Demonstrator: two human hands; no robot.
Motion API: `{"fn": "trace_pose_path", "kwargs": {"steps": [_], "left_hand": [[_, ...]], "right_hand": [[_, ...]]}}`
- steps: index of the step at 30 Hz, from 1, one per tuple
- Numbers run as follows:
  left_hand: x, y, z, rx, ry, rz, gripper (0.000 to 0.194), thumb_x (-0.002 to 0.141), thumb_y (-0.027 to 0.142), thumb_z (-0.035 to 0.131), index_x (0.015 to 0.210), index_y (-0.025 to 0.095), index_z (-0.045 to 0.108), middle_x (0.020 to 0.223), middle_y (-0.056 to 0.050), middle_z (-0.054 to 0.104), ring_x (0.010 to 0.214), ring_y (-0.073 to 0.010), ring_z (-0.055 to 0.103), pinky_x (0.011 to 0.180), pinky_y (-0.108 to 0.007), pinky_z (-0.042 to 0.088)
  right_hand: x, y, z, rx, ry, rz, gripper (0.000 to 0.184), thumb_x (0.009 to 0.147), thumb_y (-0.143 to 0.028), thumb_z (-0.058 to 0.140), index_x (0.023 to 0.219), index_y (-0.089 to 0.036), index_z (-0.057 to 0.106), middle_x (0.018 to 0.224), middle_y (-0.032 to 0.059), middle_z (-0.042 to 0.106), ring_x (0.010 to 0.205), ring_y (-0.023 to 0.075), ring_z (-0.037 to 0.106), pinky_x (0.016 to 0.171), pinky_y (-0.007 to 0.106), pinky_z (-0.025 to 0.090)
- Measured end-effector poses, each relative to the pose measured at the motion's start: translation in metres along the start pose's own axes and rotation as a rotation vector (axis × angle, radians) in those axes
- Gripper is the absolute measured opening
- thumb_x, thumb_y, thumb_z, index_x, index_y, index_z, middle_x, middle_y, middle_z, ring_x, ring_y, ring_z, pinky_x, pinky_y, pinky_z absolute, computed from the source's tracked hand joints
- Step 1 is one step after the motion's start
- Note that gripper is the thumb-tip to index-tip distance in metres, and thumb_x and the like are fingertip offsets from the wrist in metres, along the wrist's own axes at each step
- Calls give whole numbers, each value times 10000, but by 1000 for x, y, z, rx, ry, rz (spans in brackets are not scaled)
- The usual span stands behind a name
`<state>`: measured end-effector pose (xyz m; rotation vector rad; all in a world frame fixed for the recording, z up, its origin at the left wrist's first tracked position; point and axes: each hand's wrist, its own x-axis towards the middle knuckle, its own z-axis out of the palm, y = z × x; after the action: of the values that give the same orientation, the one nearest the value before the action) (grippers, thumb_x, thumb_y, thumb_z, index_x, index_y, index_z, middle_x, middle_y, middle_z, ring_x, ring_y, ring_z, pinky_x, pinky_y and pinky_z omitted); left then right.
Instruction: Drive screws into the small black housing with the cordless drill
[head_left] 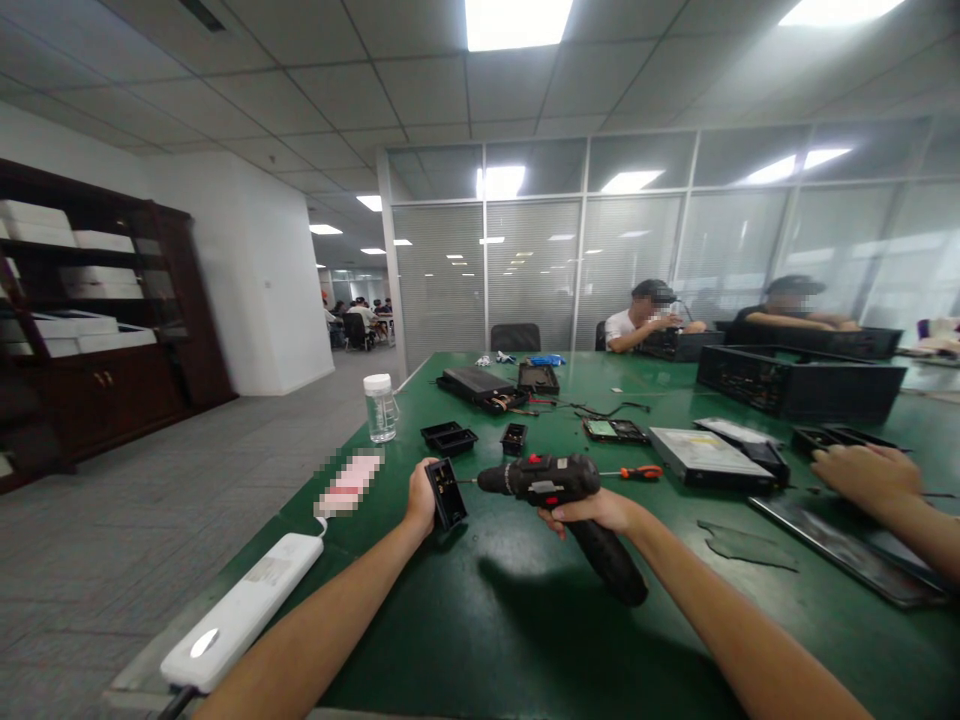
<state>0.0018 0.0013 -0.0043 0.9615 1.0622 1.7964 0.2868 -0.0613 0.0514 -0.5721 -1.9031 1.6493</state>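
Note:
My left hand point(422, 497) grips a small black plastic housing point(448, 492) by its left side, tilted up, its inner face with small metal spots turned right. In my right hand point(592, 512) is a black cordless drill point(544, 480) with red buttons, held on its side. The drill's bit points left and ends close to the housing; whether it touches I cannot tell. Similar black plastic housings point(448, 438) lie just beyond, with another single small housing point(514, 438) to their right. A screwdriver point(640, 473) with an orange and black handle lies behind the drill.
A white power strip point(244, 607) and a water bottle point(381, 410) line the left edge. Farther back lies a black device point(480, 388) with loose cables. On the right are a silver drive point(709, 458), a black computer case point(799, 383) and a co-worker's hand point(866, 475).

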Motion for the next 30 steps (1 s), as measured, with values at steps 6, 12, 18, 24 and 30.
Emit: {"fn": "trace_pose_path", "kwargs": {"steps": [6, 12, 18, 24, 30], "left_hand": [[0, -1, 0, 3, -14, 22, 287, 677, 438, 493, 747, 182, 601, 611, 11, 560, 556, -144, 514, 556, -264, 413], [3, -3, -2, 23, -6, 14, 295, 671, 453, 485, 736, 188, 597, 627, 9, 566, 576, -152, 525, 570, -270, 416], [6, -7, -3, 30, -10, 30, 303, 680, 458, 474, 741, 190, 600, 634, 9, 572, 590, -154, 532, 580, -269, 420], [5, -8, -3, 22, -14, 34, 307, 692, 454, 476, 764, 184, 604, 649, 6, 574, 603, -156, 532, 576, -268, 417], [6, -9, -4, 8, -19, 38, 290, 696, 443, 475, 763, 188, 598, 650, 13, 577, 609, -149, 533, 585, -264, 421]], "right_hand": [[0, 1, -1, 3, 10, 7, 321, 710, -305, 706, 913, -85, 591, 720, 19, 537, 661, 133, 542, 653, 308, 481], [0, 2, -3, -18, 6, 9, 305, 712, -306, 701, 886, -81, 591, 723, 24, 547, 651, 132, 546, 652, 306, 480], [0, 2, -3, -22, -4, -3, 290, 723, -304, 686, 876, -78, 590, 714, 27, 548, 651, 134, 541, 648, 303, 476], [1, 1, -2, -27, -20, -13, 279, 734, -299, 678, 882, -80, 590, 705, 25, 541, 651, 134, 541, 651, 302, 473], [1, 2, -2, -20, -12, -16, 276, 731, -297, 681, 879, -82, 592, 707, 28, 548, 652, 136, 538, 650, 304, 476]]}}
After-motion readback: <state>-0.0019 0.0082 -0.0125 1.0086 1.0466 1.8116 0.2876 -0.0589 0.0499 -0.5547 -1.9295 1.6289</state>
